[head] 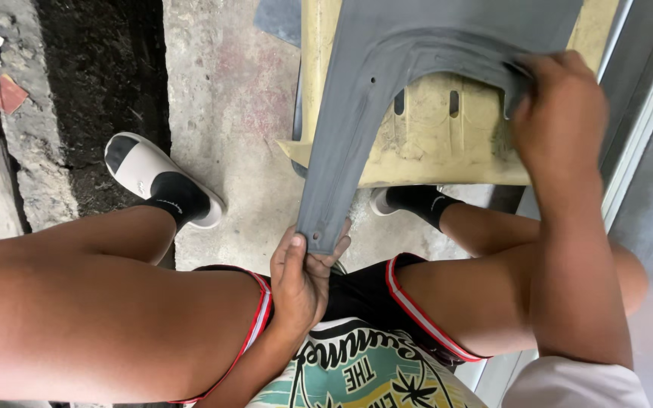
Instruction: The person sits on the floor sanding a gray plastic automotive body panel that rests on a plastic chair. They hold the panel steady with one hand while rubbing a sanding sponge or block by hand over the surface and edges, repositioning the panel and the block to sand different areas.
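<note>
A grey curved panel (387, 83), shaped like a vehicle fender with a wheel arch, lies across a yellowish plastic stool (432, 143). My left hand (300, 279) grips the panel's narrow lower tip between my knees. My right hand (557, 106) presses on the inner edge of the arch at the upper right, fingers closed over something small that I cannot make out.
I sit with both knees apart over a rough concrete floor (228, 98). My left foot wears a white slipper and black sock (160, 185). A dark soil strip (92, 75) runs at the left. A metal frame rail (644, 128) stands at the right.
</note>
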A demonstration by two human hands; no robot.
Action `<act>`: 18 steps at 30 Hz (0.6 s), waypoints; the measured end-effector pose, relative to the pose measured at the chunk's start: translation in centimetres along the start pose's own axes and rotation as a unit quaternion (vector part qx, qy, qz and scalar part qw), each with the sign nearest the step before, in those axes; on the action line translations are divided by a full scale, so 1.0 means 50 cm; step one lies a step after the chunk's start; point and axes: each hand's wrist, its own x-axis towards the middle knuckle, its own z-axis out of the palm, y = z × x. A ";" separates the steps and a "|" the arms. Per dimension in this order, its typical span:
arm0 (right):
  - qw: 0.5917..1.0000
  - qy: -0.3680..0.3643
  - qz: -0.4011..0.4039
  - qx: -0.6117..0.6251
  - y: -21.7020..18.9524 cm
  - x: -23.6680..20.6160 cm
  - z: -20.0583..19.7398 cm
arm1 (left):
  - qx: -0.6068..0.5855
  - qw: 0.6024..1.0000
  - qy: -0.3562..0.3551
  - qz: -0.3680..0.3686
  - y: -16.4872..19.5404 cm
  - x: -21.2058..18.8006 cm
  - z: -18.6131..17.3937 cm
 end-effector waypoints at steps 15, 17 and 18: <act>0.916 -0.054 -0.383 0.108 -0.241 -0.022 0.044 | 0.139 0.990 0.004 -0.019 0.019 -0.011 0.008; 0.915 -0.032 -0.381 0.130 -0.199 0.011 0.064 | 0.134 0.991 -0.002 -0.016 0.022 -0.008 0.003; 0.938 -0.011 -0.339 0.073 -0.159 0.037 0.063 | 0.133 0.991 -0.005 -0.021 0.024 -0.011 -0.001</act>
